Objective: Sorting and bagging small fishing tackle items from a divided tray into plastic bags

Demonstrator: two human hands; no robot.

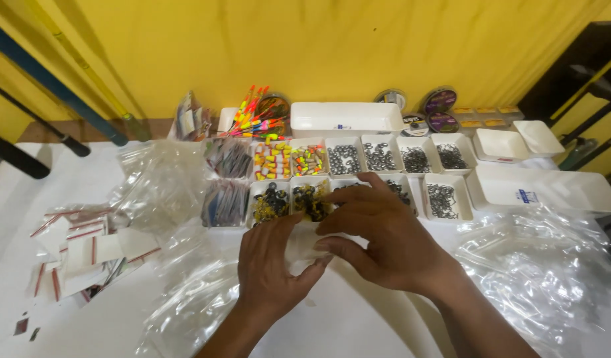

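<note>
Hands meet over the front row of little white trays: my left hand [269, 265] lies low on the tabletop [358, 325], fingers closed around a small clear bag [299, 246], which is thin, nearly colourless and mostly hidden by my palm. My right hand [385, 238] arches over it, thumb and forefinger pinched together at the bag's mouth beside the tray of black-and-yellow pieces [311, 199]; I judge the bag sits this close so pieces travel only a short way. Whether anything is between those fingertips I cannot tell. Bright floats [252, 116] stand behind, grey metal fittings [345, 159] fill further trays, and empty bags [538, 265] pile up to either side.
</note>
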